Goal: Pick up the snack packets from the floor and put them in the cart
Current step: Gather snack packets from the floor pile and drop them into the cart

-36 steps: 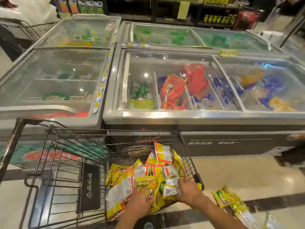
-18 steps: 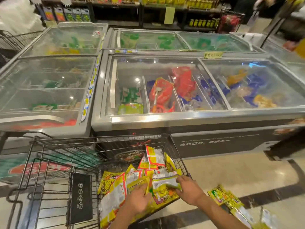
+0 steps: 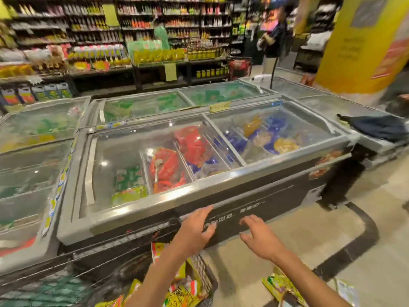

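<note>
Snack packets (image 3: 181,291) lie heaped in the wire cart (image 3: 204,274) at the bottom edge, with more packets (image 3: 278,284) on the floor (image 3: 332,251) just right of it. Above them the left hand (image 3: 194,229) and right hand (image 3: 261,238) hover with fingers spread, holding nothing. Beyond stands a glass-topped freezer (image 3: 221,180), then stocked shelves (image 3: 132,29).

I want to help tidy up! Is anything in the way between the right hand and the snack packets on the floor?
Nothing visible. The open right hand hovers above the floor packets, with only its own forearm crossing them. Afterwards they must clear the wire side of the cart.
</note>
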Demonstrator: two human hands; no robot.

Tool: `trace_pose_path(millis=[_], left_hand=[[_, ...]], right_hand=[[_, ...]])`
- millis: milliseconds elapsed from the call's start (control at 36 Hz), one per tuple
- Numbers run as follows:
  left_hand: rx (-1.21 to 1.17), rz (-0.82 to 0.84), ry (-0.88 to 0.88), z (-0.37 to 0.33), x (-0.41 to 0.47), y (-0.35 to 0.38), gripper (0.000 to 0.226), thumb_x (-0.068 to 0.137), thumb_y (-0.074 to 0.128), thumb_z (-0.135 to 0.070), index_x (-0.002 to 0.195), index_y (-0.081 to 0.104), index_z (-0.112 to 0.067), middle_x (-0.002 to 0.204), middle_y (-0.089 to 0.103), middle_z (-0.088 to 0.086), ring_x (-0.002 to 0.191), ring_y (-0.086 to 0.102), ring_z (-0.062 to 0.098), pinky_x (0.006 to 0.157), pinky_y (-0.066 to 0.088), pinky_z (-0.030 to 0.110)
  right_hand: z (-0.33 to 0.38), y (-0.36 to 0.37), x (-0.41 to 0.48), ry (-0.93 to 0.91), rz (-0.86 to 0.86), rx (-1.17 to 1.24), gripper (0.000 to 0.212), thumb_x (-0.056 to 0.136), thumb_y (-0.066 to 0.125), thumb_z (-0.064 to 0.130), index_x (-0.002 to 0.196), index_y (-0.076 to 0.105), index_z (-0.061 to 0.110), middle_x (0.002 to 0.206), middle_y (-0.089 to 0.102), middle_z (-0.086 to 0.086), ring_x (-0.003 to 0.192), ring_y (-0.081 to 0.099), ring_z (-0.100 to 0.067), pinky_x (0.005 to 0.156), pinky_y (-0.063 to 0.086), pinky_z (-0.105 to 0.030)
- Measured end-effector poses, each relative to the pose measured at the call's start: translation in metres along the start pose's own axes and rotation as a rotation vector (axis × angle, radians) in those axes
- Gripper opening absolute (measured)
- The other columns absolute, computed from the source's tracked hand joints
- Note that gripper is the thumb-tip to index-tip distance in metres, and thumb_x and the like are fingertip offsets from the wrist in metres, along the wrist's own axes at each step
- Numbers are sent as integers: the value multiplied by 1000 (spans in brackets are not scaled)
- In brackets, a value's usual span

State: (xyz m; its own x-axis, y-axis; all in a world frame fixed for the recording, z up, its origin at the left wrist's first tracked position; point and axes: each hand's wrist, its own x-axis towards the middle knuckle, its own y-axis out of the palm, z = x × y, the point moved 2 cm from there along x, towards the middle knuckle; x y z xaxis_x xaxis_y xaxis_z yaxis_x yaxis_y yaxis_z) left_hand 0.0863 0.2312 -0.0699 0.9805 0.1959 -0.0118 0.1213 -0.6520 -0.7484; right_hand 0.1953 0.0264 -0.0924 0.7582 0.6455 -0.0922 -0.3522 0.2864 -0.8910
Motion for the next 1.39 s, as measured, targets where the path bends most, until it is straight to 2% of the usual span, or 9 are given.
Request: trace_pose_path(millis=[83, 222, 389, 500, 667, 806, 1000, 1139, 1389], left_hand=[[65, 60, 103, -39, 25, 40, 61, 90, 42, -54, 147, 34, -33, 149, 41, -10, 139, 34, 3, 117, 25, 31], [144, 216, 191, -112, 75, 107, 58, 99, 45, -43, 151, 23, -35, 155, 30, -10, 142, 30, 8, 119, 22, 30], [155, 342, 364, -214, 118, 196, 61, 98, 48, -41, 152, 20, -37, 155, 29, -12, 142, 29, 8, 119, 21, 35], [108, 411, 469, -267, 125, 250, 58, 96, 50, -40, 149, 27, -37, 151, 35, -15, 138, 34, 4, 116, 27, 33], [107, 497, 562, -324, 129, 299, 58, 99, 48, -34, 152, 25, -30, 153, 29, -16, 141, 27, 4, 115, 16, 18], [126, 587, 582, -319, 134, 338, 62, 90, 45, -41, 149, 26, -37, 150, 33, -14, 138, 33, 5, 116, 26, 31], [170, 614, 585, -307, 166, 369, 60, 92, 49, -39, 148, 26, -39, 150, 32, -12, 136, 37, 10, 110, 36, 42], [205, 692, 508, -272, 186, 385, 61, 95, 54, -33, 150, 28, -34, 151, 32, -9, 137, 37, 13, 112, 32, 34], [247, 826, 397, -189, 241, 429, 66, 85, 45, -43, 149, 30, -33, 144, 39, -5, 132, 42, 17, 105, 40, 42]], right_hand=[[-49, -23, -24, 84, -34, 33, 34, 87, 49, 34, 119, 52, 22, 120, 50, 3, 117, 46, -17, 100, 35, -29], [-146, -73, -78, 215, -69, -7, 39, 86, 46, 38, 121, 51, 23, 126, 52, 1, 120, 46, -18, 102, 33, -31], [-258, -131, -165, 414, -238, 31, 52, 74, 32, 52, 111, 55, 24, 113, 57, 1, 109, 52, -18, 94, 43, -37], [-309, -150, -225, 569, -301, 61, 33, 82, 46, 42, 109, 56, 26, 107, 58, 2, 103, 55, -18, 87, 45, -38], [-365, -148, -290, 726, -363, 157, 24, 87, 57, 31, 110, 57, 25, 106, 58, 7, 101, 55, -9, 91, 44, -28], [-385, -132, -311, 794, -328, 207, 18, 88, 59, 27, 106, 58, 24, 102, 58, 6, 94, 53, -6, 83, 40, -20], [-407, -101, -295, 840, -332, 246, 18, 87, 58, 24, 105, 60, 21, 100, 61, 5, 92, 55, -7, 82, 42, -21], [-421, -70, -268, 897, -282, 317, 23, 86, 60, 26, 109, 61, 22, 102, 62, 3, 94, 59, -12, 84, 46, -28], [-440, -7, -228, 1014, -7, 389, 31, 89, 55, 34, 117, 54, 21, 111, 59, 2, 104, 56, -14, 88, 44, -27]])
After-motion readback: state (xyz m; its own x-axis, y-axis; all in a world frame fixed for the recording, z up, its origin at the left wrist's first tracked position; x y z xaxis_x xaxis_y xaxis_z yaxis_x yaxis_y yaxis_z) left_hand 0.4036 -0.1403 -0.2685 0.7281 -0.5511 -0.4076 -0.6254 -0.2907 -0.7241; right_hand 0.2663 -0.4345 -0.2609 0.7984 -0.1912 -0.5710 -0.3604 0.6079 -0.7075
